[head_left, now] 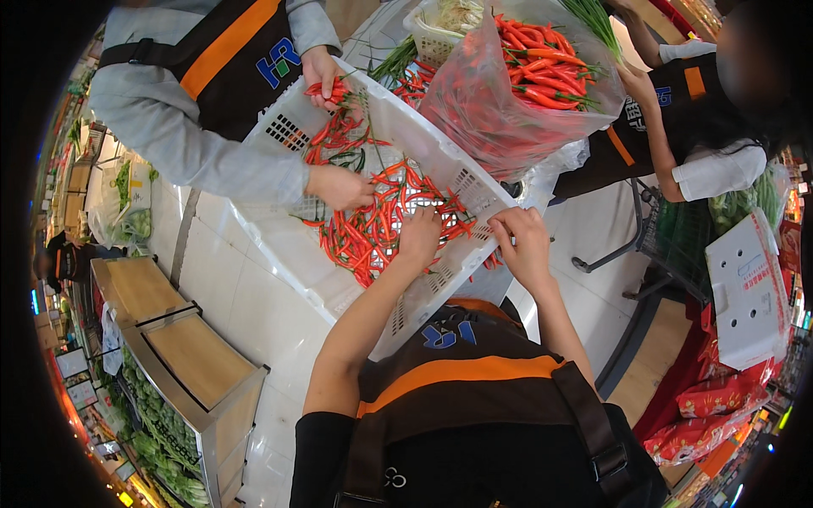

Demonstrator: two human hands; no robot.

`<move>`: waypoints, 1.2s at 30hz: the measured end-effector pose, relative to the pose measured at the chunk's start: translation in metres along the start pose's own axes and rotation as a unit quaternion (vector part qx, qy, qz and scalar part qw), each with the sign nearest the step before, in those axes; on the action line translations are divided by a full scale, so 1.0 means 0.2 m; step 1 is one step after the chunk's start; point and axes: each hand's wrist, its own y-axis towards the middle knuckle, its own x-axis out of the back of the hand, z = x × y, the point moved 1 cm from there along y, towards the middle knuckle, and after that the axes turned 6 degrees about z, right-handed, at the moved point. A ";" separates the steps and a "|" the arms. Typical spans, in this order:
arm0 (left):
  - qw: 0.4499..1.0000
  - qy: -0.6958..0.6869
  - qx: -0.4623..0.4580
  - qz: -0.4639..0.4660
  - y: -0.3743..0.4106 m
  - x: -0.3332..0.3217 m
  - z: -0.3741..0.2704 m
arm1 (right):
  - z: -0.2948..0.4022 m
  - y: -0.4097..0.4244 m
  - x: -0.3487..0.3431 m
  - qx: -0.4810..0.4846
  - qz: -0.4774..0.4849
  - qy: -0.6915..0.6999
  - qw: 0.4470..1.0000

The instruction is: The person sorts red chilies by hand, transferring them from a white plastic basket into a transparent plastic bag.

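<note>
A white slatted plastic crate (279, 244) stands in front of me, with small red chili peppers (356, 238) spread over its bottom. My left hand (420, 236) reaches into it, fingers curled down among the peppers; the fingertips are hidden. At the crate's right corner is my right hand (522, 241), thumb and forefinger bent close to the rim. Whether it pinches anything is unclear. Opposite, a co-worker's hand (340, 187) touches peppers in the crate, while that person's other hand (322, 76) holds a bunch of red chilies (330, 92). A few dark green peppers (349, 159) lie nearby.
Beyond the crate sits a clear plastic bag (470, 120) full of larger red chilies (546, 63). Another co-worker at right holds long green stalks (594, 28). A shopping cart (660, 235) and white carton (746, 292) stand right; a wooden-topped vegetable stand (184, 355) is at left.
</note>
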 end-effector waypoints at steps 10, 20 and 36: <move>0.839 -0.515 0.089 0.154 -0.09 0.12 0.26 | -0.01 -0.01 0.01 -0.049 0.005 0.120 0.992; 0.682 -0.726 0.071 0.054 -0.30 0.41 0.02 | 0.24 0.05 -0.20 -0.117 0.000 0.415 0.902; 0.995 0.050 0.070 0.058 -0.21 0.18 0.24 | 0.12 0.15 -0.22 -0.110 0.046 0.438 0.891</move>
